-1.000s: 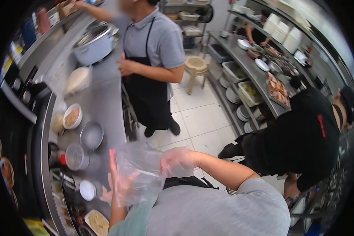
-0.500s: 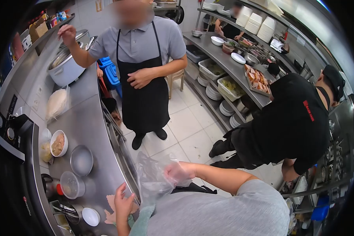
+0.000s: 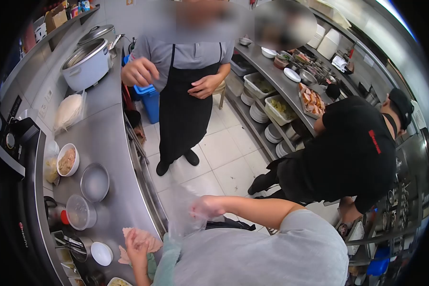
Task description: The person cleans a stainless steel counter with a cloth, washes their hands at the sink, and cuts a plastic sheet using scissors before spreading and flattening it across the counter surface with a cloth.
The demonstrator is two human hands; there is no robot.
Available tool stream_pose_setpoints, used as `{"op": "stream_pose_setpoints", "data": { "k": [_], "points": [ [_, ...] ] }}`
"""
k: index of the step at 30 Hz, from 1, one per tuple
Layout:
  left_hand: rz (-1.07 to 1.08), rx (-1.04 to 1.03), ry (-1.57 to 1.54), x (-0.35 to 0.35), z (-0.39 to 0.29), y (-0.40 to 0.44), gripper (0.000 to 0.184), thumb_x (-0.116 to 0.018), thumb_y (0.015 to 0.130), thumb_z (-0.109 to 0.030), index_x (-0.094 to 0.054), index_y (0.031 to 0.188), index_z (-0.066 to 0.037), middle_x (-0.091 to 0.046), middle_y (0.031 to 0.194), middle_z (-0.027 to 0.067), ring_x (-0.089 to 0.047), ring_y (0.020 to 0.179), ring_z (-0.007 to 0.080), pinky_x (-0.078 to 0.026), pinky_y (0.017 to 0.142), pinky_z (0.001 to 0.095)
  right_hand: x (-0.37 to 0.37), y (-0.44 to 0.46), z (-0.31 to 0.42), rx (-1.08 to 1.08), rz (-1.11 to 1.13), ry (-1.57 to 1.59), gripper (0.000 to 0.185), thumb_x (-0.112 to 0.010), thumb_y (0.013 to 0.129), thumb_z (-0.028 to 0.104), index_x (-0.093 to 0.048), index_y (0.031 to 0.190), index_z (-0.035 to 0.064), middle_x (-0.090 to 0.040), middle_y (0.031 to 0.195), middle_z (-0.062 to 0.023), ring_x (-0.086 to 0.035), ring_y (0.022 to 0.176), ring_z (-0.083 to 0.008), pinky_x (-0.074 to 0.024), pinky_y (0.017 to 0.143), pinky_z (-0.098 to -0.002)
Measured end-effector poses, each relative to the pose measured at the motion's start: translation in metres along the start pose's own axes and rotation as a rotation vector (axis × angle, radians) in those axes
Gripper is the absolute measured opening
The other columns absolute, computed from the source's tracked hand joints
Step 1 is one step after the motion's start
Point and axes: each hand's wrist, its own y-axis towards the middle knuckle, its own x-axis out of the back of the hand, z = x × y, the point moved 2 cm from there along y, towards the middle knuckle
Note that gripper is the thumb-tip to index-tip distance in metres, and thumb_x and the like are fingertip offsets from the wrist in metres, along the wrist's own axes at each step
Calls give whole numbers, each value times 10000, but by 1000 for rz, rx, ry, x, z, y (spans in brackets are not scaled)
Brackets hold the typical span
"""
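A clear plastic bag [image 3: 178, 214] hangs in front of my body, smeared by motion. My right hand [image 3: 209, 207] is closed at its upper right side, gripping it. My left hand [image 3: 137, 245] is at the counter's edge, fingers slightly bent and apart, with nothing visible in them. Just behind those fingers lies a pink cloth [image 3: 150, 241]; whether they touch it I cannot tell. A small white bowl [image 3: 102, 253] stands to the left of this hand.
Along the steel counter [image 3: 117, 176] are a metal bowl [image 3: 95, 182], a clear plastic tub [image 3: 81, 212] and a white bowl of pale food [image 3: 68, 160]. A person in an apron [image 3: 186, 105] stands ahead. Another person in black [image 3: 341, 148] bends at the right.
My right hand and the plastic bag have shifted left. My left hand has moved left and down, in front of the pink cloth. The facing person has lowered a raised hand.
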Motion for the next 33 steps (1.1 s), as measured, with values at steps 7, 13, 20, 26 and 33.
{"op": "stream_pose_setpoints", "data": {
  "k": [7, 13, 20, 26, 33],
  "points": [
    [-303, -166, 426, 33, 57, -15, 526, -649, 739, -25, -480, 1237, -35, -426, 1305, 115, -422, 1199, 279, -349, 983, 398, -3, 9, 13, -36, -47, -26, 100, -541, 816, 124, -610, 858, 64, -564, 826, -9, -532, 733, -103, -431, 623, -243],
    [-221, -180, 65, 2, -20, -38, 653, -751, 664, -109, -479, 1253, -37, -423, 1321, 144, -402, 1231, 282, -335, 1008, 369, -41, 14, 38, -87, 56, 130, 77, -549, 840, 116, -585, 874, 57, -566, 773, -24, -553, 691, -115, -463, 631, -252],
    [130, -259, -132, -32, -4, -27, 482, -574, 828, -151, -391, 1269, -83, -499, 1237, 113, -533, 1082, 238, -465, 866, 336, -121, 36, 64, -72, 446, -168, 250, -589, 765, 38, -607, 1014, 27, -604, 900, -53, -580, 833, -157, -480, 734, -300],
    [20, 12, 80, -13, 11, -127, 178, -691, 747, -133, -647, 866, -9, -650, 900, 133, -619, 851, 272, -485, 764, 362, -128, 101, 119, 298, 331, -690, 341, -557, 763, 12, -597, 1102, 22, -600, 1046, -73, -550, 966, -170, -456, 844, -304],
    [17, 51, -60, -20, 35, -163, 193, -678, 727, -107, -636, 876, 9, -644, 865, 131, -622, 801, 252, -487, 715, 338, -220, 211, 6, 1056, 895, -1365, 484, -660, 766, 144, -541, 1236, 158, -343, 1411, -110, -324, 1299, -265, -274, 1056, -426]
  ]
}}
